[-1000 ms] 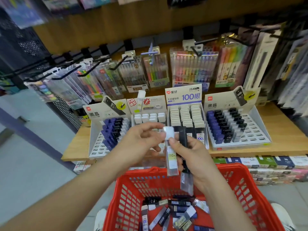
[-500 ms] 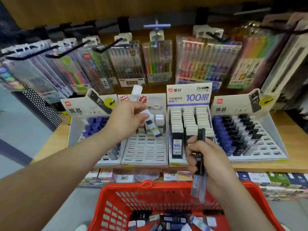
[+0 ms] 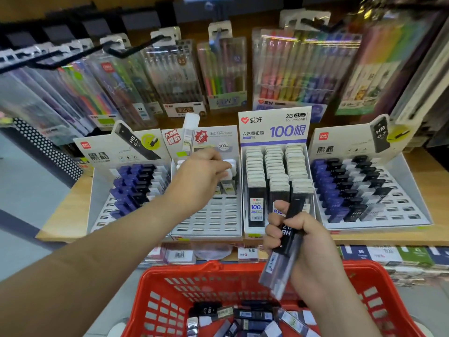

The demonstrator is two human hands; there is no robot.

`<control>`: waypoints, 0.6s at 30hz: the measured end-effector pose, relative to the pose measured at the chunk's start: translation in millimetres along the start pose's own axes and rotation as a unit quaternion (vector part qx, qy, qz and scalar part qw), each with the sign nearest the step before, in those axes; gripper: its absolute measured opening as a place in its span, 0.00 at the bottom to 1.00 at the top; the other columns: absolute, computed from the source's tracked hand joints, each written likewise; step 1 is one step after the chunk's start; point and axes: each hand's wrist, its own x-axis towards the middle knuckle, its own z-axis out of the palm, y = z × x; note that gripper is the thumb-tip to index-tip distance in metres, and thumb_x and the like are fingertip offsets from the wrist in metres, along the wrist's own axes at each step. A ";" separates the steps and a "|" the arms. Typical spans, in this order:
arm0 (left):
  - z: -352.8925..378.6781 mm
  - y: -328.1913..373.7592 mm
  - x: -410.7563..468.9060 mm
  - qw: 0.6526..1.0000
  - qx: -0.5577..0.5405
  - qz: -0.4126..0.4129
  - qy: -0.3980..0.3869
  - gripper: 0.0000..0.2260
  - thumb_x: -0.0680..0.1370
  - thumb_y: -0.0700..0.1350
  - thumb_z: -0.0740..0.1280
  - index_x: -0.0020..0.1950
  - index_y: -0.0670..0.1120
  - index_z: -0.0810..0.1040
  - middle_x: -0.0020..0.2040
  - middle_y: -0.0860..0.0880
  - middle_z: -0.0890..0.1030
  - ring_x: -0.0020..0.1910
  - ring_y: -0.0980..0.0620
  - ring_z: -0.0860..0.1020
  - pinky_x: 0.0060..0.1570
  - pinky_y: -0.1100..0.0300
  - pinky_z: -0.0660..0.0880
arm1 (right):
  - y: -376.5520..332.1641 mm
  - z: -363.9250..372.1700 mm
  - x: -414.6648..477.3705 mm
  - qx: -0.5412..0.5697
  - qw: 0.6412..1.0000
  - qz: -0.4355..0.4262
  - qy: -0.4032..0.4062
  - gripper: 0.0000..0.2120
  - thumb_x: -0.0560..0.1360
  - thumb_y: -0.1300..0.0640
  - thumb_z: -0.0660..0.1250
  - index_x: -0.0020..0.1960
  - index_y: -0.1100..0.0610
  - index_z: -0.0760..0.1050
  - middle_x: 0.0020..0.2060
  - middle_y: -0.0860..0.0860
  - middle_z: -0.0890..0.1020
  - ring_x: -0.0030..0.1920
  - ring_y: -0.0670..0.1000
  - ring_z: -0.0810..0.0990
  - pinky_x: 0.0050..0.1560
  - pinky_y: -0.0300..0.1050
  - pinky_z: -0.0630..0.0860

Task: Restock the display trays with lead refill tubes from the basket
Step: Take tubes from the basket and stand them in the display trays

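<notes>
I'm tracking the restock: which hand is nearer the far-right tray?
Right. The right hand, gripping black tubes, is just left of the far-right tray; the left hand, pinching a white-capped tube, is two trays away.

Pen packs (image 3: 170,76) hanging in a row above wooden shelf (image 3: 437,190); small boxes (image 3: 364,255) stacked underneath; grey floor (image 3: 24,186) at left.

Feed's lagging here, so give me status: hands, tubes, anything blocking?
Left hand pinches white-capped tube at second tray, back rows. Right hand grips black HB tubes over red basket. Nothing in the way.
</notes>
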 end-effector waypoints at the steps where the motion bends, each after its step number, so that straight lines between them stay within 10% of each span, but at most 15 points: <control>1: 0.6 -0.4 1.6 1.000 0.010 0.008 0.002 0.07 0.74 0.36 0.69 0.50 0.38 0.84 0.44 0.42 0.80 0.43 0.40 0.79 0.45 0.56 0.75 | -0.3 0.6 -0.3 0.010 1.000 0.005 -0.004 0.18 0.69 0.68 0.57 0.56 0.62 0.76 0.34 0.54 0.74 0.29 0.49 0.68 0.26 0.40 0.70; 8: 1.3 10.0 11.8 0.999 0.033 0.004 -0.014 0.02 0.72 0.39 0.71 0.40 0.41 0.81 0.39 0.44 0.81 0.41 0.42 0.78 0.40 0.53 0.75 | 0.5 8.7 -9.5 -0.031 0.998 0.015 -0.047 0.14 0.78 0.58 0.62 0.61 0.59 0.79 0.39 0.61 0.82 0.31 0.54 0.80 0.31 0.44 0.80; 13: 1.2 8.0 10.0 0.999 0.037 -0.002 0.010 0.03 0.73 0.38 0.71 0.43 0.43 0.85 0.44 0.46 0.79 0.47 0.44 0.74 0.46 0.52 0.74 | 3.1 12.3 -11.2 -0.138 0.990 0.000 -0.041 0.14 0.75 0.51 0.64 0.56 0.56 0.81 0.33 0.57 0.80 0.23 0.49 0.73 0.19 0.36 0.65; 16: -11.7 26.9 9.9 0.977 -0.152 -0.143 -0.046 0.06 0.77 0.40 0.68 0.50 0.45 0.84 0.43 0.52 0.80 0.42 0.56 0.75 0.46 0.63 0.71 | 6.6 11.2 -8.0 -0.172 0.984 -0.011 -0.044 0.13 0.75 0.48 0.64 0.50 0.55 0.82 0.32 0.56 0.78 0.19 0.46 0.64 0.20 0.35 0.59; 18: -23.6 41.4 9.3 0.879 -0.391 -0.236 -0.141 0.07 0.78 0.41 0.66 0.52 0.44 0.83 0.41 0.50 0.82 0.35 0.56 0.76 0.36 0.65 0.73 | 7.9 10.4 -6.5 -0.183 0.982 -0.007 -0.056 0.15 0.75 0.47 0.64 0.51 0.56 0.82 0.31 0.56 0.77 0.18 0.45 0.62 0.20 0.35 0.57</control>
